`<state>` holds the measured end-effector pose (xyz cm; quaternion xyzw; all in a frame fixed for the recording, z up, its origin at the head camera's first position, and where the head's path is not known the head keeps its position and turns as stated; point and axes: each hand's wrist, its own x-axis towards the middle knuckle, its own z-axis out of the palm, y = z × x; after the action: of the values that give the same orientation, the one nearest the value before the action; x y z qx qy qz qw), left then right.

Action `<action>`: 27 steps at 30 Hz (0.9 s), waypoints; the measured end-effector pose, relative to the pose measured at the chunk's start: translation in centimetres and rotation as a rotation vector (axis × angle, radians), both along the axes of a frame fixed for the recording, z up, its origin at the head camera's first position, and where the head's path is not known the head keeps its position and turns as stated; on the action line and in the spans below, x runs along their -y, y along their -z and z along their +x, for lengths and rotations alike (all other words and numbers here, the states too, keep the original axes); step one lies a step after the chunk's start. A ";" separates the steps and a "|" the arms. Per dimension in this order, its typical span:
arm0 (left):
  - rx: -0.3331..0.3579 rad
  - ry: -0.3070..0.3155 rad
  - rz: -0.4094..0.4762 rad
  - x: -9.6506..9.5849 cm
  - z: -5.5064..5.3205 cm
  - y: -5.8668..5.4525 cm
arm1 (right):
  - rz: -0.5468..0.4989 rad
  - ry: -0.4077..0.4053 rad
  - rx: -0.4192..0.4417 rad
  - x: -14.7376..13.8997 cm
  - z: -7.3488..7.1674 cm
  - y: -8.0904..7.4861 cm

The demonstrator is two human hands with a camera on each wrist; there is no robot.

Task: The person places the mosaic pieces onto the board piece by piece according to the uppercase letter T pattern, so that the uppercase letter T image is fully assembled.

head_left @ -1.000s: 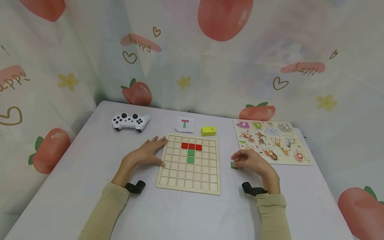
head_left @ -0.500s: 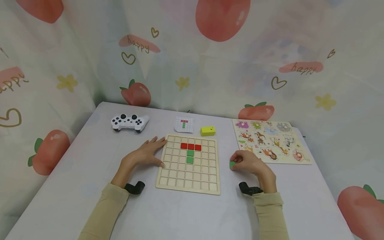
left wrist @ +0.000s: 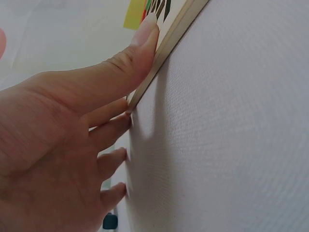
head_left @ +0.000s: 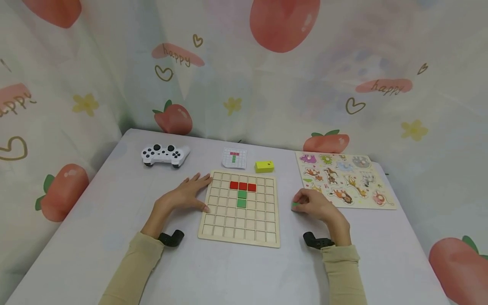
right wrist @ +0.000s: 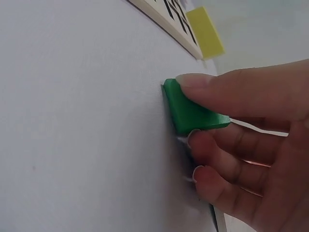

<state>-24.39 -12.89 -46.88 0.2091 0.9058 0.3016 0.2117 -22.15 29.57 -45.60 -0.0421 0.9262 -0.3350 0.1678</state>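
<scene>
A square wooden grid board (head_left: 225,221) lies in the middle of the table. Three red tiles (head_left: 242,186) form a row on it, with two green tiles (head_left: 242,199) in a column below the middle one. Along the board's left edge rests my left hand (head_left: 183,195), fingers spread; in the left wrist view its thumb (left wrist: 130,60) lies over the board's rim. To the right of the board, my right hand (head_left: 316,206) pinches another green tile (right wrist: 195,111) between thumb and fingers. The right wrist view has this tile tilted close to the tabletop.
Behind the board are a pattern card (head_left: 234,158) with a red and green T and a yellow block (head_left: 264,167). A white game controller (head_left: 164,156) sits at the back left. An animal puzzle board (head_left: 339,180) lies at the right, just beyond the right hand.
My right hand has shifted slightly left, and the green tile at its fingertips has gone from flat on the table to tilted in its pinch. The left hand stays put.
</scene>
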 end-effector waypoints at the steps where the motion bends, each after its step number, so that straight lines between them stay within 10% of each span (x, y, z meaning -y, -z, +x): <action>1: 0.004 -0.002 -0.002 0.0 0.0 0.0 | -0.004 -0.002 -0.005 0.0 0.0 0.0; 27: -0.012 0.011 0.006 0.0 0.0 0.1 | -0.224 0.022 -0.029 1.8 -0.1 -0.2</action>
<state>-24.43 -12.93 -46.98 0.2168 0.9050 0.3016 0.2072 -22.28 27.76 -45.41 -0.0551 0.8857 -0.4377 0.1448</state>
